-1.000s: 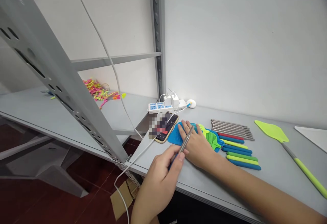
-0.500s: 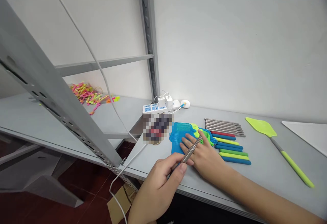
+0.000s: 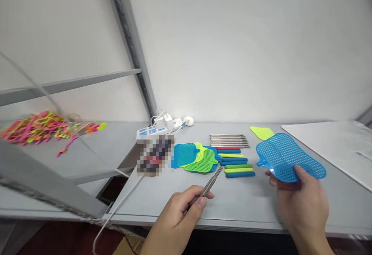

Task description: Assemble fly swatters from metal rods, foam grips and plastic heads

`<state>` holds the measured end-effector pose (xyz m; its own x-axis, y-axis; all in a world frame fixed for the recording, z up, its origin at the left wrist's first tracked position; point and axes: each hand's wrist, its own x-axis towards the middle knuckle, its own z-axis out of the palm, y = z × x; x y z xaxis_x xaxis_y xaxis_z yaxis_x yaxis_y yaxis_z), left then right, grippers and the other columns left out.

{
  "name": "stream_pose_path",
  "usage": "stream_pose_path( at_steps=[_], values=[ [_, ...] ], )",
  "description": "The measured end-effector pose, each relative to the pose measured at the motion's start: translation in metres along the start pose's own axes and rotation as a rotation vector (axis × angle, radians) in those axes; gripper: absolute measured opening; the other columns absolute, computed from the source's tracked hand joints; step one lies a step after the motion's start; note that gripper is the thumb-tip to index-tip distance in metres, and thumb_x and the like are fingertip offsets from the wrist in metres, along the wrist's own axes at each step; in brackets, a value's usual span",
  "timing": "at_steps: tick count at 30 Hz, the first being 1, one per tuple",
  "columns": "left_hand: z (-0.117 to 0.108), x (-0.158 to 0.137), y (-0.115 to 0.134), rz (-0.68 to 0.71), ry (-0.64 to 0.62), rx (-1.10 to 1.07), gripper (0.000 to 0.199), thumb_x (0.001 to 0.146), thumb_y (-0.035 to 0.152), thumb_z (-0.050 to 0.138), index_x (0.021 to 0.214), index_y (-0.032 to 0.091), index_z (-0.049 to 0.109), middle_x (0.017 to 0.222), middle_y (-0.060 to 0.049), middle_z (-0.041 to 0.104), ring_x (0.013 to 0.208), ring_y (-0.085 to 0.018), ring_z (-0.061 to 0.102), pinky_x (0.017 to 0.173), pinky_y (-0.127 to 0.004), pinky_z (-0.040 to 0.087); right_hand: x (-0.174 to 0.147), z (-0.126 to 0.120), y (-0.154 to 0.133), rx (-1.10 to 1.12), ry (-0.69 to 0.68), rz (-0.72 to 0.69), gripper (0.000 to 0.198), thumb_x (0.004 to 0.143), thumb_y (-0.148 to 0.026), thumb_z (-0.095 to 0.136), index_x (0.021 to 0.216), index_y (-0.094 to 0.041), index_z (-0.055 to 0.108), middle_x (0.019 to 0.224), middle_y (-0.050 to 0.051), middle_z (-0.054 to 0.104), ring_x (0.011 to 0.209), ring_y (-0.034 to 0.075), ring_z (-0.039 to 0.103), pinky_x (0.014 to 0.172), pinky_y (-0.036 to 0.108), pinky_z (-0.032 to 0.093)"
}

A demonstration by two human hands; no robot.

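Between thumb and fingers, my left hand (image 3: 181, 218) grips a slim metal telescopic rod (image 3: 211, 182), its tip tilted up to the right. My right hand (image 3: 303, 200) holds a blue perforated fly swatter head (image 3: 286, 155) above the table, thumb on top and its short neck pointing left. More swatter heads in blue, yellow and green (image 3: 203, 161) overlap in a pile left of centre. Beside them lie colored handle grips (image 3: 240, 171) in red, blue, yellow and green. Several metal rods (image 3: 228, 140) are lined up behind the grips. A yellow-green swatter head (image 3: 262, 132) shows behind the blue one.
A white power strip (image 3: 155, 131) with plugged-in chargers stands by the wall, a blurred-out item (image 3: 155, 156) in front of it. Pink and yellow pieces (image 3: 40, 127) are heaped on the left shelf. A white board (image 3: 334, 142) lies at right. A cable (image 3: 116, 206) crosses the table's left corner.
My right hand has lifted a blue swatter head from the pile and carried it to the right. The left hand keeps its rod. The view has turned right.
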<state>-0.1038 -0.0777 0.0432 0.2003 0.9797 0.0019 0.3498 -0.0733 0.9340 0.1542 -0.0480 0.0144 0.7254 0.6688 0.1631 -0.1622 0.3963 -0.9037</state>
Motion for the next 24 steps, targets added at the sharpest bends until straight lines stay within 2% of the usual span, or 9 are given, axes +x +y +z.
stream_pose_path(
  at_steps=[4, 6, 10, 13, 16, 21, 24],
  values=[
    [0.030, 0.012, 0.007, 0.109, -0.182, 0.119, 0.032, 0.095, 0.048, 0.048, 0.103, 0.030, 0.074, 0.087, -0.001, 0.072, 0.086, -0.020, 0.065, 0.077, -0.026, 0.051, -0.012, -0.016, -0.013, 0.141, -0.040, 0.151, 0.027, 0.086, -0.041, 0.055, 0.067, -0.022, 0.050, 0.056, -0.003, 0.053, 0.045, 0.014, 0.048, 0.049, 0.033, 0.046],
    [0.043, 0.016, 0.009, 0.155, -0.242, 0.184, 0.033, 0.096, 0.048, 0.047, 0.106, 0.031, 0.073, 0.089, 0.000, 0.074, 0.087, -0.020, 0.066, 0.081, -0.026, 0.051, -0.019, -0.021, -0.017, 0.154, -0.039, 0.184, 0.032, 0.087, -0.044, 0.055, 0.065, -0.023, 0.048, 0.052, -0.004, 0.049, 0.042, 0.013, 0.044, 0.048, 0.032, 0.045],
    [0.059, 0.020, 0.007, 0.236, -0.287, 0.289, 0.035, 0.098, 0.046, 0.045, 0.116, 0.030, 0.070, 0.098, -0.001, 0.076, 0.091, -0.020, 0.069, 0.082, -0.026, 0.054, -0.029, -0.033, -0.015, 0.070, 0.017, 0.240, 0.034, 0.086, -0.049, 0.060, 0.066, -0.023, 0.051, 0.052, -0.002, 0.052, 0.041, 0.014, 0.047, 0.041, 0.028, 0.038],
    [0.065, 0.021, 0.003, 0.356, -0.267, 0.371, 0.031, 0.097, 0.045, 0.049, 0.116, 0.032, 0.071, 0.111, 0.001, 0.075, 0.099, -0.020, 0.071, 0.087, -0.026, 0.056, -0.029, -0.039, -0.012, 0.070, 0.075, 0.255, 0.035, 0.083, -0.049, 0.063, 0.064, -0.022, 0.051, 0.050, -0.003, 0.052, 0.041, 0.013, 0.047, 0.043, 0.027, 0.040],
    [0.068, 0.022, -0.001, 0.452, -0.228, 0.425, 0.029, 0.096, 0.042, 0.052, 0.117, 0.033, 0.070, 0.114, 0.004, 0.075, 0.101, -0.018, 0.071, 0.089, -0.024, 0.056, -0.025, -0.041, -0.015, 0.082, 0.102, 0.232, 0.036, 0.080, -0.048, 0.065, 0.063, -0.021, 0.049, 0.048, -0.005, 0.052, 0.039, 0.011, 0.045, 0.041, 0.026, 0.040],
    [0.063, 0.024, -0.006, 0.496, -0.171, 0.480, 0.031, 0.097, 0.038, 0.051, 0.122, 0.033, 0.068, 0.118, 0.004, 0.073, 0.106, -0.018, 0.070, 0.090, -0.025, 0.057, -0.023, -0.046, -0.020, 0.023, 0.094, 0.152, 0.038, 0.080, -0.051, 0.067, 0.063, -0.020, 0.053, 0.050, -0.003, 0.055, 0.039, 0.011, 0.048, 0.039, 0.024, 0.038],
    [0.058, 0.022, -0.005, 0.497, -0.153, 0.474, 0.031, 0.097, 0.037, 0.051, 0.125, 0.035, 0.067, 0.117, 0.003, 0.074, 0.106, -0.019, 0.070, 0.089, -0.025, 0.057, -0.028, -0.049, -0.020, -0.033, 0.035, 0.114, 0.042, 0.083, -0.052, 0.064, 0.061, -0.019, 0.053, 0.049, -0.002, 0.054, 0.040, 0.011, 0.048, 0.041, 0.024, 0.038]
  ],
)
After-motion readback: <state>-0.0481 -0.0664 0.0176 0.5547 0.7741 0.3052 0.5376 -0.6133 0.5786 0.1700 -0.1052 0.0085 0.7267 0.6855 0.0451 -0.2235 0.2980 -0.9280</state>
